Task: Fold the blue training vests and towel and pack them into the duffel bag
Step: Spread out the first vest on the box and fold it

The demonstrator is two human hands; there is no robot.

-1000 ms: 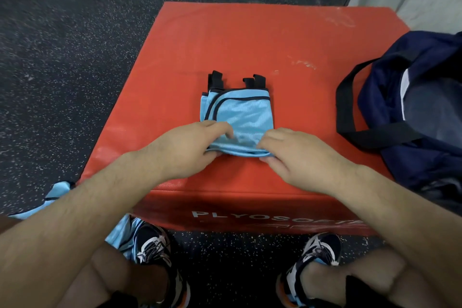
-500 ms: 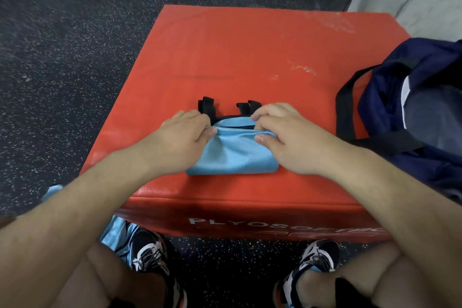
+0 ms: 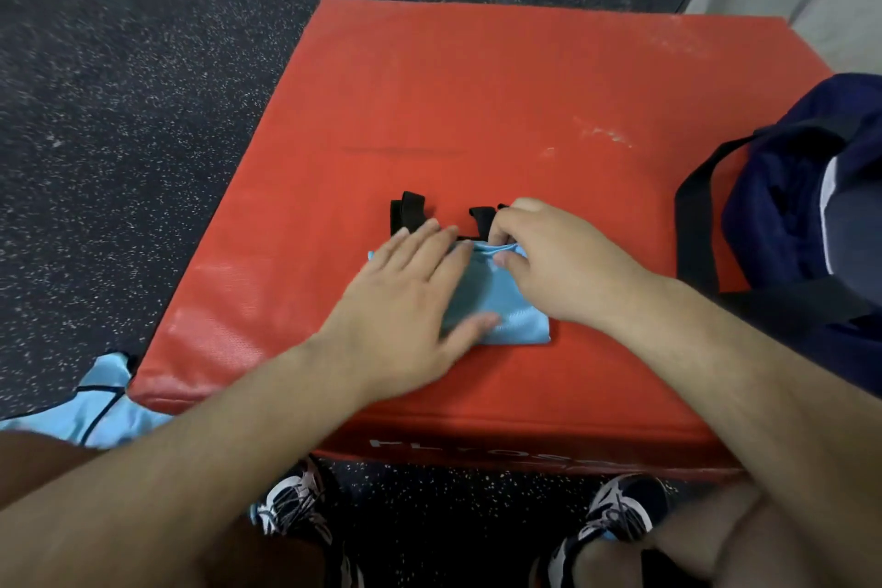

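On your red surface (image 3: pixel 477 86), the navy duffel bag (image 3: pixel 782 215) sits at the right edge. The folded blue vest (image 3: pixel 506 310) lies near the front edge, under your flat, straight-fingered left hand (image 3: pixel 405 301); your right hand (image 3: pixel 558 263) pinches its far edge

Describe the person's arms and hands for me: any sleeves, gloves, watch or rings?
The left forearm and right forearm are bare, no sleeve in view. The left hand and right hand wear no gloves; no watch, wristband or ring shows.
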